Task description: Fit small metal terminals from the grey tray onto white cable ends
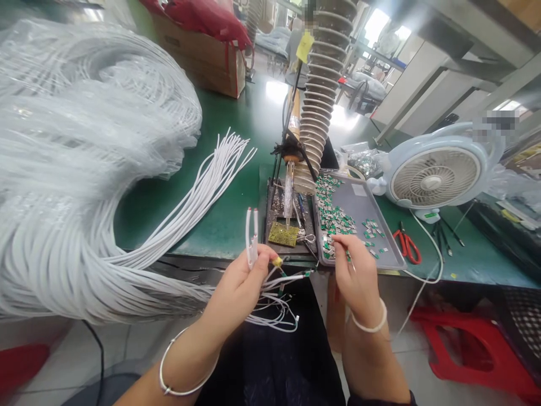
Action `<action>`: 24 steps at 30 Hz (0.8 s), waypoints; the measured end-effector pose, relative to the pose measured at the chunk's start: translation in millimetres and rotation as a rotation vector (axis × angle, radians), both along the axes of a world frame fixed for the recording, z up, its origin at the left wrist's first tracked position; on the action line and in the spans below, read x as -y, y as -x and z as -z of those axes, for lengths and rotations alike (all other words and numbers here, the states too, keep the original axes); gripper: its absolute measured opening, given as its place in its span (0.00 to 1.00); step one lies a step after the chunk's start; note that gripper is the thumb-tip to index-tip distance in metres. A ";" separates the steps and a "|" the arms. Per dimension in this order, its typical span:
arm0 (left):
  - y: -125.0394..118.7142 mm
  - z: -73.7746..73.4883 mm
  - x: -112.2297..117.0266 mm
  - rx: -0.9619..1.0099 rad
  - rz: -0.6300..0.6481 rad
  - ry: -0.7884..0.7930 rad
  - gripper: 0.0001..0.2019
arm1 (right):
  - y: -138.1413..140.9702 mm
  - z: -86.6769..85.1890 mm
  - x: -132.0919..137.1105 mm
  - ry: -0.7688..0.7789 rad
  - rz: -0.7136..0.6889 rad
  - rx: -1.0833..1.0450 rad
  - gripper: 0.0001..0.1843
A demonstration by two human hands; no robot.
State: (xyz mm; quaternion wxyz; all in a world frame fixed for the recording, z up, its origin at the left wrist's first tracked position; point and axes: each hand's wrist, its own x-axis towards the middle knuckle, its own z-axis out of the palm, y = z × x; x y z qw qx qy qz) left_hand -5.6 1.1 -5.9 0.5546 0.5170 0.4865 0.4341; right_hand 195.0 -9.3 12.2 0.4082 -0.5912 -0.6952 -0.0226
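Note:
My left hand (239, 285) is closed around white cables (252, 239), whose pinkish ends point up above the fist. A small yellow piece (277, 261) shows by its fingertips. Past that hand hang more white cables (291, 277), several with small green boards on their ends. My right hand (357, 270) is over the near left part of a grey tray (380, 225), its fingertips pinched among small green-and-silver connector boards (338, 220). Whatever is in that pinch is too small to make out. Between the hands, a soldering iron (289, 189) points tip-down at a yellowish block (282, 234).
A large bundle of white cables (139, 270), partly wrapped in plastic, fills the left side. A ribbed hose (323, 96) hangs over the soldering iron. To the right are red-handled pliers (408, 247) and a fan (435, 175). A cardboard box (198, 56) stands behind.

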 end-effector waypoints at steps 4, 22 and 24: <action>0.9 5.1 -4.2 0.258 0.205 0.140 0.09 | -21.8 -5.8 -12.8 0.263 -0.010 0.154 0.06; -9.9 5.3 -10.7 0.685 0.036 0.241 0.10 | -16.0 -9.4 -18.0 0.217 -0.109 0.149 0.06; -12.4 3.0 -10.3 0.666 -0.015 0.242 0.10 | -8.2 -9.8 -15.9 0.163 -0.132 0.089 0.06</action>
